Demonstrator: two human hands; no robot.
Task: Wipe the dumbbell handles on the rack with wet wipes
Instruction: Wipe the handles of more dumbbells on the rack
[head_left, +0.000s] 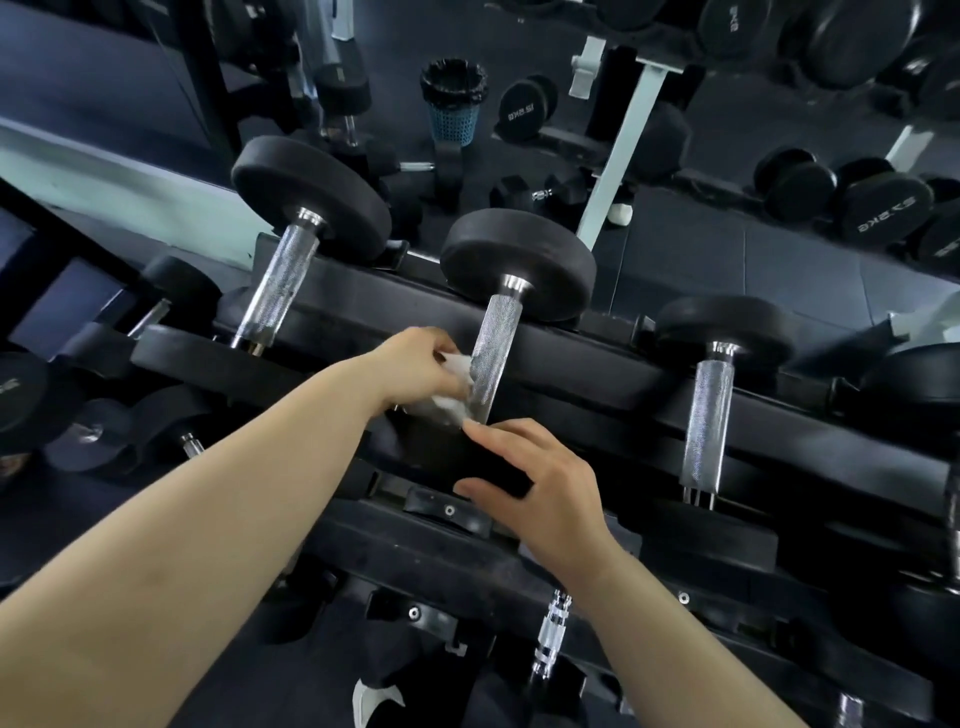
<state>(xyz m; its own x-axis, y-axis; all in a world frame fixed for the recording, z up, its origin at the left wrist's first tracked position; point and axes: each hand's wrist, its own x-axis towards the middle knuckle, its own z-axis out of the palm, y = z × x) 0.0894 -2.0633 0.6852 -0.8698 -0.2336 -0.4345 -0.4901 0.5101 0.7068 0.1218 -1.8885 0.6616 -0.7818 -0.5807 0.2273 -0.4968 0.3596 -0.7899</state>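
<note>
Centre of the frame: I see the left hand (415, 364) pinching a crumpled white wipe (452, 400) against the lower left side of the middle handle (496, 348), pressed there to rub the knurled steel. Lower centre, the right hand (540, 493) curls its fingers (498, 431) and thumb over the near head of that dumbbell (519, 254). I judge this is to stop it rolling on the rack (597, 364). A left handle (275, 291) and a right handle (706, 415) lie bare on the same sloping rack, untouched by either hand.
</note>
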